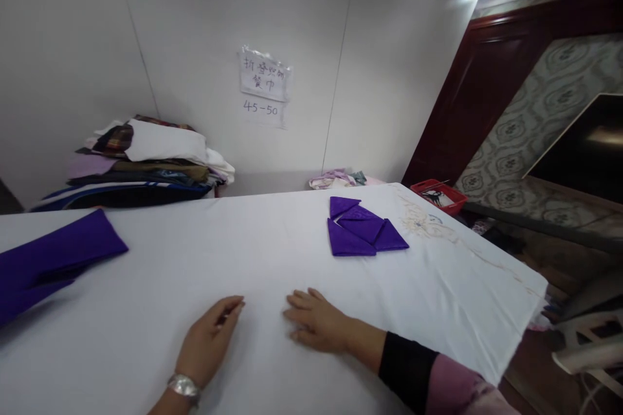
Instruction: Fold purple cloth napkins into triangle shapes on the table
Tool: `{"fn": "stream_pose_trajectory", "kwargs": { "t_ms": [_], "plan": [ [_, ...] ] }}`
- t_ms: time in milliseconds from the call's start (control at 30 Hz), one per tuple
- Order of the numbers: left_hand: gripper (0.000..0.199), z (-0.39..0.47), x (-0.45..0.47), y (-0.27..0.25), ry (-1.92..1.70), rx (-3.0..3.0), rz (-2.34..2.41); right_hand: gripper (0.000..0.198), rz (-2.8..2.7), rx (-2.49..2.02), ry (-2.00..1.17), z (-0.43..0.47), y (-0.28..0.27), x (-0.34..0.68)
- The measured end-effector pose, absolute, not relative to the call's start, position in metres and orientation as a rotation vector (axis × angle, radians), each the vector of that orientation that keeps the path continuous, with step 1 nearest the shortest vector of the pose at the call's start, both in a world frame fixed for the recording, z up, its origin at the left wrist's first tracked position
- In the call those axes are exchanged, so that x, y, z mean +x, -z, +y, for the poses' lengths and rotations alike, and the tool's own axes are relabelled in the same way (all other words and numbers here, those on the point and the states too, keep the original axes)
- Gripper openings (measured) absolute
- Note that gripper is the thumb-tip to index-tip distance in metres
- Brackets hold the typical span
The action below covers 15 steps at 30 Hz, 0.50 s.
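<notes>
First inspector: State of grip?

Second inspector: Left hand [208, 340]: fingertips drawn together, nothing visible between. Right hand [318, 323]: fingers spread, bare, over the white fabric tablecloth [195, 259].

First inspector: And the goods?

Second inspector: A long, folded purple cloth [63, 243] lies far left; a pointed, folded purple fabric arrangement [363, 227] lies beyond the right hand. Likely light, soft, easily unfolded; best held by thick folded edges.
</notes>
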<state>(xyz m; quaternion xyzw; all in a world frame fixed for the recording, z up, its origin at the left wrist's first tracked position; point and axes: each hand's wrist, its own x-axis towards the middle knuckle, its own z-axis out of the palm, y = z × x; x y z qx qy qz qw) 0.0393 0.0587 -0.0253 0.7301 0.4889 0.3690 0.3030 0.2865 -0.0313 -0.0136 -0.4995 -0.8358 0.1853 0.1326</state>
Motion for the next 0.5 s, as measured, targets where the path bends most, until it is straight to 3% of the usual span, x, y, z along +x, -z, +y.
{"fn": "stream_pose_trajectory", "kwargs": {
  "t_ms": [100,300,500],
  "plan": [
    [0.033,0.059,0.000,0.025,-0.958,1.964,1.464,0.048,-2.468,-1.517,-0.453,-0.030,0.009,0.288],
    [0.027,0.026,-0.030,0.037,-1.009,2.067,1.453,0.051,-2.236,-2.142,-0.113,0.032,-0.003,0.334],
    [0.023,0.018,-0.027,0.037,-0.987,2.126,1.379,0.042,-2.005,-2.396,-0.053,0.056,0.006,0.365]
  ]
}}
